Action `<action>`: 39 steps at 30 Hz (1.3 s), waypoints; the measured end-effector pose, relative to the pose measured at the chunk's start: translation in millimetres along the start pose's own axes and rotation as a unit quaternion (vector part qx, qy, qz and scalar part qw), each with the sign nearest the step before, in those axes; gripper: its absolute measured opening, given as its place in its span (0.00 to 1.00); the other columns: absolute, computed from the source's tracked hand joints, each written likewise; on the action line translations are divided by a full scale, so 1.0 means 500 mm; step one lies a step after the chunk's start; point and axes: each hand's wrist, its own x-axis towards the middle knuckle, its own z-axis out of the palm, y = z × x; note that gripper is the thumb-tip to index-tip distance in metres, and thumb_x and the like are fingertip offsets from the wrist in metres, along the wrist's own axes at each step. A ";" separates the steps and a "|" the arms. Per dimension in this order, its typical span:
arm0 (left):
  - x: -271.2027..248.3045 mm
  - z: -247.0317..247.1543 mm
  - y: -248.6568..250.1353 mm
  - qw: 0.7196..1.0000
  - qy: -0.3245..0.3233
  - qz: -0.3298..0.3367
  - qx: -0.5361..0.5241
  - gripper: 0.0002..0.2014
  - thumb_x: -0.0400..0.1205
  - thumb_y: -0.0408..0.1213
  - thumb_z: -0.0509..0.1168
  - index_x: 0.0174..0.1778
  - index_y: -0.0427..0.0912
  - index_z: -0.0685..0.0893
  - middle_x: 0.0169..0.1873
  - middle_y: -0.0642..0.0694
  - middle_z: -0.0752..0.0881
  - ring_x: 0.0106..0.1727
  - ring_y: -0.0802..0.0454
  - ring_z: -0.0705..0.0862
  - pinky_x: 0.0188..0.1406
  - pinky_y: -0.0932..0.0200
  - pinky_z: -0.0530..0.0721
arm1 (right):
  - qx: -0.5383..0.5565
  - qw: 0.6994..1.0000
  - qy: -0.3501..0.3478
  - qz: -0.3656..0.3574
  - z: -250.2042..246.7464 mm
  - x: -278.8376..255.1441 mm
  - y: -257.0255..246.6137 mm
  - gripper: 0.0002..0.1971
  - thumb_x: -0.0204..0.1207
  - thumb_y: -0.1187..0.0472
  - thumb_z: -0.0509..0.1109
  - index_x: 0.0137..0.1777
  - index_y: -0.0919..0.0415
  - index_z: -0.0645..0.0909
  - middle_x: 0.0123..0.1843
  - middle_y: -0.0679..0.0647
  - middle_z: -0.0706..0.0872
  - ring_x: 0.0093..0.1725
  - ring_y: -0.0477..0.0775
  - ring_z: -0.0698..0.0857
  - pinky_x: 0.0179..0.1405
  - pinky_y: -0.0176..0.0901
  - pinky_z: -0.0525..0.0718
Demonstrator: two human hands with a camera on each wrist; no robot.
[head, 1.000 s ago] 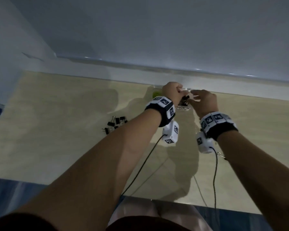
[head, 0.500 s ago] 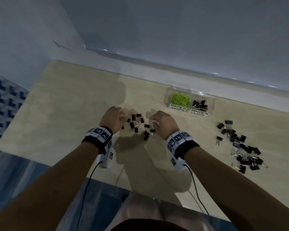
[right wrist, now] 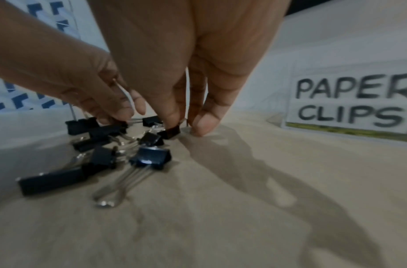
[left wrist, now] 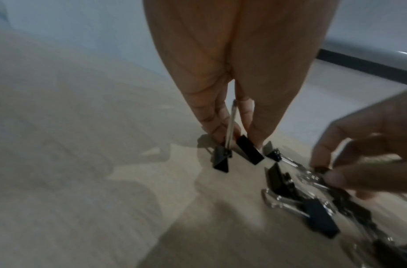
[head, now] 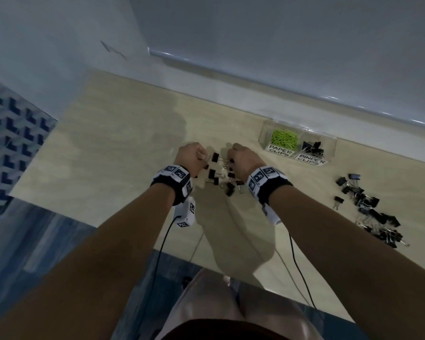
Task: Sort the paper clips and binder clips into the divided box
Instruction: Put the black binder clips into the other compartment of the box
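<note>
Far left past the counter (head: 113, 133) edge: blue-patterned floor (head: 12, 143). Left hand (head: 191, 157) at counter centre, fingers (left wrist: 211, 116) pressed together and pinching the wire handle of one black binder clip (left wrist: 222, 159), clip hanging just off the counter; a second black clip (left wrist: 249, 152) right under the fingertips, cannot tell if it's gripped. Between the two hands a small pile of binder clips (head: 222, 176), black with silver handles, roughly eight to ten, overlap stops an exact count. Right hand (head: 243, 158) just beside the pile, fingers (right wrist: 205, 119) curled down, thumb and forefinger pinching one small black clip (right wrist: 171, 131) that touches the counter. Right of the hands, near the wall: one clear divided box (head: 329, 148), two compartments, two labels. Left compartment labelled PAPER CLIPS holds green paper clips (head: 284, 138), too many and too tangled to count. Right compartment labelled BINDER CLIPS holds a few black binder clips (head: 312, 147), maybe four or five. Far right, well apart from the box: a second, bigger loose pile of binder clips (head: 368, 212), about twenty, one clip (head: 338, 200) lying a little off its left side
</note>
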 end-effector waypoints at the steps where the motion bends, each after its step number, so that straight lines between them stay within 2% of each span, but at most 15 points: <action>1: -0.001 -0.004 -0.001 1.000 0.003 -0.002 -0.015 0.06 0.75 0.35 0.69 0.47 0.40 0.84 0.44 0.47 0.85 0.46 0.51 0.82 0.46 0.61 0.80 | 0.020 1.000 0.011 0.013 -0.001 -0.006 0.008 0.11 0.77 0.68 0.62 0.59 0.68 0.77 0.60 0.65 0.77 0.57 0.65 0.81 0.53 0.48 0.78; 5: -0.009 -0.044 -0.019 0.979 0.052 -0.018 -0.195 0.08 0.73 0.31 0.72 0.47 0.38 0.84 0.42 0.41 0.87 0.47 0.46 0.86 0.51 0.51 0.84 | 0.118 0.987 0.076 0.074 -0.008 -0.035 0.040 0.06 0.75 0.63 0.67 0.48 0.65 0.79 0.48 0.62 0.84 0.48 0.62 0.82 0.47 0.49 0.82; 7: -0.019 -0.064 -0.042 0.971 0.075 -0.009 -0.225 0.07 0.76 0.31 0.71 0.49 0.39 0.85 0.46 0.38 0.89 0.48 0.44 0.87 0.51 0.50 0.86 | 0.158 0.976 0.118 0.089 -0.003 -0.046 0.053 0.05 0.72 0.62 0.70 0.45 0.63 0.80 0.44 0.60 0.85 0.44 0.60 0.83 0.45 0.50 0.84; 11: -0.066 -0.053 -0.074 0.990 0.025 0.062 -0.127 0.10 0.81 0.30 0.62 0.48 0.46 0.87 0.48 0.44 0.90 0.51 0.50 0.88 0.57 0.54 0.85 | 0.152 0.980 0.120 0.033 0.019 -0.060 0.040 0.09 0.74 0.61 0.68 0.53 0.57 0.82 0.50 0.56 0.86 0.48 0.58 0.84 0.49 0.50 0.84; 13: -0.089 -0.033 -0.078 0.993 0.016 0.112 -0.040 0.13 0.83 0.28 0.59 0.49 0.42 0.89 0.51 0.45 0.88 0.51 0.51 0.86 0.56 0.60 0.82 | 0.110 0.988 0.105 0.008 0.033 -0.059 0.030 0.11 0.77 0.61 0.65 0.57 0.56 0.83 0.54 0.57 0.84 0.52 0.60 0.82 0.51 0.51 0.82; 15: -0.101 -0.016 -0.074 0.989 0.035 0.140 -0.023 0.13 0.83 0.26 0.57 0.50 0.38 0.88 0.49 0.44 0.86 0.49 0.49 0.85 0.52 0.61 0.81 | 0.073 0.994 0.085 0.009 0.047 -0.058 0.026 0.12 0.78 0.61 0.64 0.58 0.57 0.84 0.56 0.59 0.83 0.55 0.64 0.80 0.51 0.53 0.82; 18: -0.110 0.002 -0.069 0.989 0.041 0.140 -0.008 0.11 0.83 0.29 0.58 0.52 0.35 0.86 0.49 0.42 0.84 0.48 0.48 0.83 0.51 0.65 0.76 | 0.038 0.997 0.059 0.022 0.060 -0.071 0.028 0.13 0.77 0.66 0.64 0.60 0.59 0.83 0.61 0.61 0.80 0.60 0.66 0.75 0.53 0.56 0.82; 20: -0.114 0.016 -0.075 0.991 0.026 0.128 0.014 0.11 0.82 0.34 0.62 0.57 0.37 0.84 0.53 0.44 0.82 0.51 0.50 0.81 0.55 0.67 0.74 | 0.020 0.998 0.052 0.010 0.067 -0.086 0.031 0.18 0.75 0.71 0.65 0.65 0.61 0.80 0.65 0.62 0.77 0.63 0.67 0.72 0.57 0.58 0.82; 23: -0.120 0.030 -0.089 0.992 -0.003 0.111 0.054 0.19 0.75 0.41 0.71 0.61 0.38 0.82 0.58 0.44 0.80 0.57 0.46 0.80 0.64 0.54 0.78 | 0.006 0.999 0.052 0.006 0.072 -0.104 0.035 0.22 0.75 0.72 0.65 0.69 0.62 0.76 0.66 0.63 0.75 0.64 0.66 0.71 0.55 0.57 0.80; 27: -0.125 0.029 -0.084 0.993 0.012 0.106 0.051 0.13 0.74 0.32 0.71 0.55 0.37 0.84 0.54 0.44 0.80 0.50 0.48 0.82 0.60 0.57 0.81 | 0.011 0.997 0.062 0.033 0.075 -0.105 0.041 0.16 0.77 0.69 0.64 0.64 0.64 0.80 0.59 0.63 0.76 0.59 0.65 0.73 0.53 0.56 0.81; 30: -0.122 0.024 -0.075 0.993 0.017 0.103 0.063 0.10 0.72 0.31 0.70 0.49 0.39 0.85 0.48 0.46 0.80 0.43 0.51 0.80 0.54 0.55 0.83 | 0.057 0.994 0.076 0.059 0.071 -0.114 0.051 0.12 0.78 0.64 0.64 0.58 0.65 0.84 0.55 0.63 0.79 0.56 0.65 0.77 0.52 0.52 0.80; 32: -0.119 0.024 -0.064 0.993 0.020 0.101 0.052 0.11 0.71 0.31 0.71 0.48 0.38 0.86 0.47 0.46 0.81 0.43 0.50 0.80 0.50 0.59 0.80 | 0.113 0.984 0.117 0.071 0.066 -0.133 0.064 0.11 0.74 0.64 0.67 0.52 0.66 0.86 0.50 0.64 0.82 0.50 0.66 0.81 0.48 0.51 0.81; 36: -0.106 0.029 0.020 0.991 0.022 0.132 -0.017 0.10 0.70 0.29 0.72 0.47 0.36 0.87 0.44 0.49 0.80 0.42 0.53 0.81 0.45 0.79 0.73 | 0.178 0.949 0.225 0.132 0.031 -0.184 0.107 0.03 0.68 0.66 0.72 0.40 0.66 0.84 0.38 0.62 0.85 0.37 0.64 0.84 0.36 0.48 0.82; 37: -0.095 0.037 0.052 0.988 0.016 0.148 -0.043 0.10 0.70 0.29 0.73 0.47 0.35 0.87 0.44 0.47 0.81 0.42 0.51 0.83 0.46 0.79 0.76 | 0.193 0.935 0.250 0.159 0.016 -0.194 0.125 0.03 0.69 0.65 0.73 0.38 0.65 0.82 0.37 0.61 0.86 0.35 0.62 0.84 0.36 0.47 0.83; 39: -0.068 0.061 0.128 0.980 -0.007 0.179 -0.091 0.11 0.70 0.29 0.73 0.47 0.35 0.88 0.45 0.43 0.85 0.45 0.47 0.86 0.50 0.67 0.83 | 0.228 0.904 0.289 0.215 -0.019 -0.212 0.167 0.03 0.70 0.65 0.74 0.39 0.62 0.82 0.37 0.57 0.86 0.35 0.55 0.85 0.38 0.42 0.85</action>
